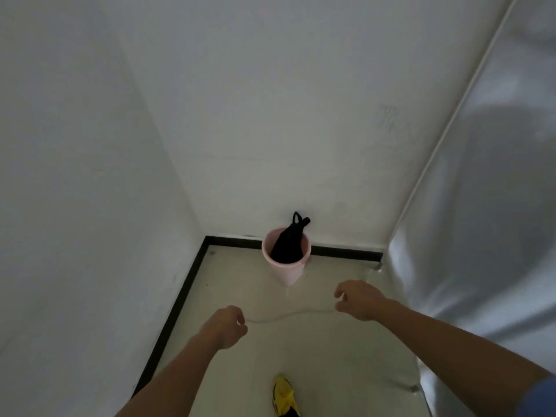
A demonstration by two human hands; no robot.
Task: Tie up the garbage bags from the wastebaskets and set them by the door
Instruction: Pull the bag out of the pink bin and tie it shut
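You are reaching both empty, loosely curled hands, left (226, 326) and right (358, 300), toward a knotted black bag (287, 246) sitting in the pink bin (285, 273); carrying it out is remaining.

I see both of my bare forearms reaching forward from the bottom of the frame, converging toward the lower centre. My left hand (227, 325) sits lower centre-left, its back turned up, fingers curled loosely inward toward the thumb without gripping anything. My right hand (358, 299) sits a little higher, right of centre, wrist slightly bent, fingers hooked downward and thumb apart from them, also holding nothing. The two hands are well apart, palms roughly facing each other. A blue sleeve (541, 395) edge shows at my right upper arm in the lower right corner. My yellow shoe (284, 395) shows at bottom centre.
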